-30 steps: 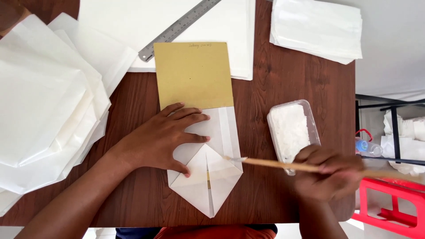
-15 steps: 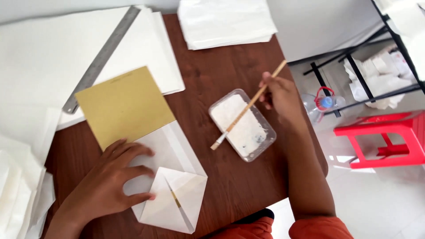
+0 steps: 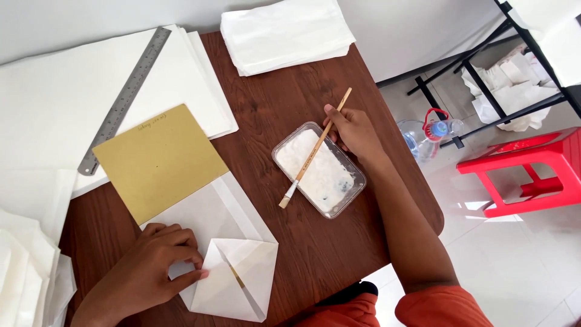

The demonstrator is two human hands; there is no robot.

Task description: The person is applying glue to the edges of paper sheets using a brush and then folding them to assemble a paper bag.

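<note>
My left hand [image 3: 150, 271] presses flat on a white paper bag [image 3: 233, 266] whose bottom end is folded into a diamond of flaps. A mustard-yellow card [image 3: 158, 158] sticks out of the bag's far end. My right hand [image 3: 354, 130] grips a thin wooden-handled brush [image 3: 315, 150]. The brush lies slanted over a clear plastic tray [image 3: 357, 177] of white paste, and its bristles poke past the tray's near left rim above the brown wooden table [image 3: 290, 103].
A steel ruler [image 3: 124, 100] lies on large white sheets [image 3: 54, 115] at the back left. Folded white bags [image 3: 284, 33] are stacked at the back; more white paper [image 3: 24, 278] lies at the left edge. A red stool [image 3: 526, 169] and water bottle [image 3: 423, 130] stand on the floor to the right.
My right hand carried the brush from the bag's folded flaps over to the paste tray. The left hand stayed on the bag. The view swung to the right.
</note>
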